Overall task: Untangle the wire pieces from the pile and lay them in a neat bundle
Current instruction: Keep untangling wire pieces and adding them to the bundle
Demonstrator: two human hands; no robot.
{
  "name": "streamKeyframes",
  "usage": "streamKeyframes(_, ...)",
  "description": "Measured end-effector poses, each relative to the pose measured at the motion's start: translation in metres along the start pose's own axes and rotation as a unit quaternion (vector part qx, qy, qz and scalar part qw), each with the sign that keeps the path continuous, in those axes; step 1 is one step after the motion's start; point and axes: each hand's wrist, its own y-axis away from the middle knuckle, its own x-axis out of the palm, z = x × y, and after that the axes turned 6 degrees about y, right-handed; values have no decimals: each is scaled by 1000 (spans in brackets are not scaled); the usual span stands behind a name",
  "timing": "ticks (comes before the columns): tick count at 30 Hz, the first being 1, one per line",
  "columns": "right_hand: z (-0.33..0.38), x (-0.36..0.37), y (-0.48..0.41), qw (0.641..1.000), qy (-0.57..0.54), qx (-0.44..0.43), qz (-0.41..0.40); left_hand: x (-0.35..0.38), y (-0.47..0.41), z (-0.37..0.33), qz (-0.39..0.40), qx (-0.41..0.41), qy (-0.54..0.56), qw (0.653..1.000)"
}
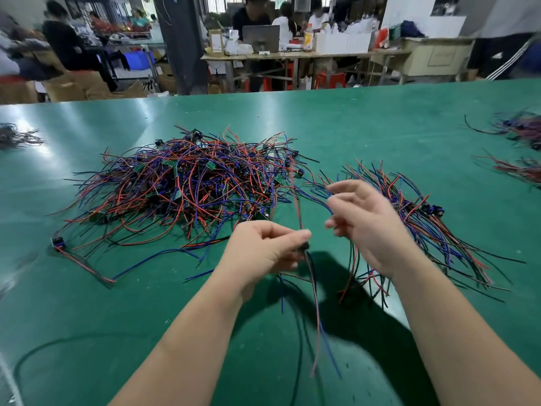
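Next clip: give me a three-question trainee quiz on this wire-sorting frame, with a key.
1. True or false: the tangled pile lies to the left of the bundle.
2. Which hand pinches the dangling wire piece? A left, B right.
3. Fill in: the table is ___.
Key: 1 true; 2 A, the left hand; 3 green.

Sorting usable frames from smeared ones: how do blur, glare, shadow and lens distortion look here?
Head view: the right hand and the wire piece hanging from the left hand are motion-blurred. The pile is fairly sharp. Soft glare streaks the far-left part of the table. A hard dark shadow lies under the arms. The wide lens bows the table's far edge. The people behind are blurred.
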Motion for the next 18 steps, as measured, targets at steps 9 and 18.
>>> streamKeyframes(9,0,1,3,969,209,-125,-39,-8,-3,-1,8,82,-85,993)
streamKeyframes(18,-5,-82,-12,831,437,-27,-342,-21,-7,7,74,153,-649,742)
